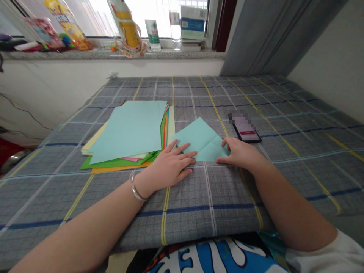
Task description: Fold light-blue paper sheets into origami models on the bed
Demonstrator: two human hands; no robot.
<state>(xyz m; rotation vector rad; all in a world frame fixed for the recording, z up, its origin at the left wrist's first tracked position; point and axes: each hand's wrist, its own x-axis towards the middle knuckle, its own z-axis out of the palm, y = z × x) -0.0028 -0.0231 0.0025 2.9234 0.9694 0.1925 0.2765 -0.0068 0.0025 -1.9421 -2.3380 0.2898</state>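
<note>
A light blue sheet of paper (202,138), folded and creased, lies on the cloth-covered table with a pointed corner facing away from me. My left hand (174,165) rests flat with fingers spread, its fingertips on the paper's left edge. At the right corner, my right hand (237,153) has its thumb and curled fingers closed on the paper. A silver bracelet (138,191) circles my left wrist. Left of the folded piece is a stack of coloured paper (131,131), a light blue sheet on top and green, yellow, orange and pink edges showing.
A phone (246,129) with its screen lit lies beyond my right hand. The plaid tablecloth (187,212) covers the table. On the windowsill (99,54) stand a yellow bottle (129,28), a white-and-green tube (152,34), boxes (193,24) and snack bags (68,24). A grey curtain (264,34) hangs at right.
</note>
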